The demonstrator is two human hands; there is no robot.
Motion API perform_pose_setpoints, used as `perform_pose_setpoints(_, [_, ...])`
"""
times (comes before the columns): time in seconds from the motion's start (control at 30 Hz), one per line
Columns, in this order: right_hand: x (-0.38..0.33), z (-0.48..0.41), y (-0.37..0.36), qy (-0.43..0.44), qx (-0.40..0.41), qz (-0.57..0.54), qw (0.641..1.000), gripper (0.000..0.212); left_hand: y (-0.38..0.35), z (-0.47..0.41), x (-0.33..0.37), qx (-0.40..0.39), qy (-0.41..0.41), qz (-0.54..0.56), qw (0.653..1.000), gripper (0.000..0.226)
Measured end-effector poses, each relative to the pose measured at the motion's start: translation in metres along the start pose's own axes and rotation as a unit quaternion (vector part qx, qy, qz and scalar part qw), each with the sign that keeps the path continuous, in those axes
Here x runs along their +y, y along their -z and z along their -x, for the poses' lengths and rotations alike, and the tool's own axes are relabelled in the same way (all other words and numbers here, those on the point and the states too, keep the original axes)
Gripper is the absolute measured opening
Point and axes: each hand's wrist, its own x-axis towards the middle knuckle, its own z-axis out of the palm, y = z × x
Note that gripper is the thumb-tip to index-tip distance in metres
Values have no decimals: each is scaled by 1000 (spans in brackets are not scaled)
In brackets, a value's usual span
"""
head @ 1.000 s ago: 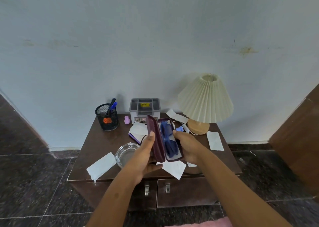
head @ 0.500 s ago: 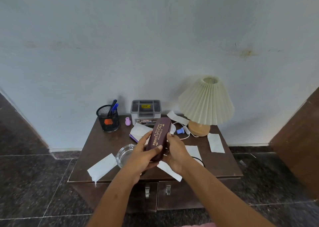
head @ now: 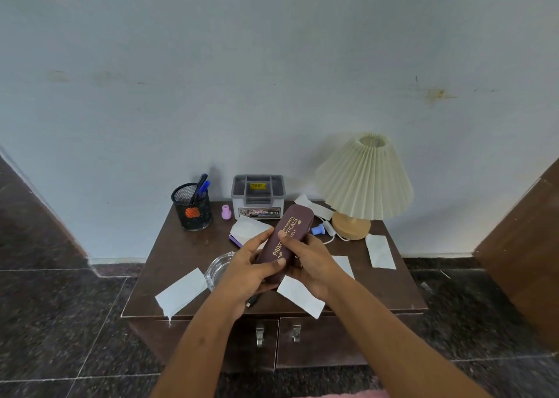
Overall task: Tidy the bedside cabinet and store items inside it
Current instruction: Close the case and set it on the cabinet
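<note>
A maroon glasses case (head: 295,225) with gold lettering is closed and held above the brown bedside cabinet (head: 181,255). My left hand (head: 248,270) grips its near end from the left, thumb on the lid. From the right, my right hand (head: 308,261) holds the case, thumb across its top. The cabinet's two front doors (head: 317,340) with metal handles are closed.
On the cabinet stand a black mesh pen holder (head: 192,207), a small pink bottle (head: 226,211), a grey organiser box (head: 258,196) and a pleated lamp (head: 363,179). Several white paper sheets (head: 181,291), a glass ashtray (head: 219,269), a purple book (head: 239,237) and a white cable (head: 328,229) lie around.
The case was open with blue glasses inside one second ago; both hands have closed it and now hold it shut, slightly lower over the cabinet.
</note>
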Motion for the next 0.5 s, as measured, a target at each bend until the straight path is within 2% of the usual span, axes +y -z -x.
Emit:
perform_pose_setpoints(0.33, [0, -2, 2, 25, -12, 2, 1000, 33, -3, -1, 0, 22, -12, 34, 999, 53])
perform_pose_setpoints(0.5, [1, -1, 3, -7, -52, 49, 997, 39, -2, -2, 0, 59, -16, 37, 997, 47])
